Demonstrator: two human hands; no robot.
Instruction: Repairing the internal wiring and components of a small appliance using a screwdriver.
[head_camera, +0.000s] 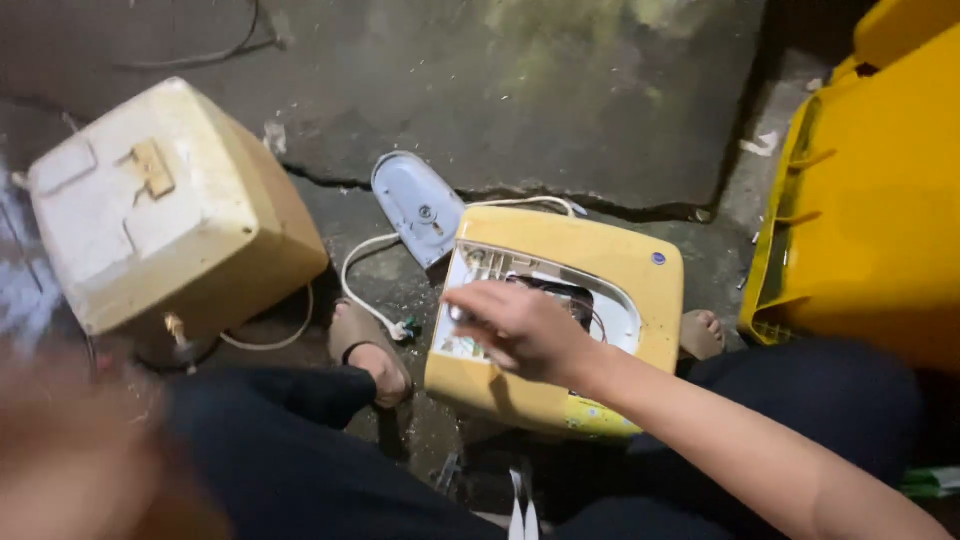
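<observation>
A yellow appliance housing (640, 300) lies on the concrete floor between my feet, its white inner panel (470, 270) exposed, with dark parts and wires inside. My right hand (525, 330) hovers over that opening with its fingers curled toward the left. A small shiny bit shows at the fingertips, but what it is cannot be made out. My left hand (80, 450) is a close blur at the bottom left, and nothing can be seen in it.
A larger cream housing (160, 210) lies tilted at the left. A pale blue-grey cover (415, 205) and a white cord (360, 290) lie behind the yellow housing. A yellow plastic bin (870, 200) stands at the right. My legs in dark trousers (300, 450) fill the foreground.
</observation>
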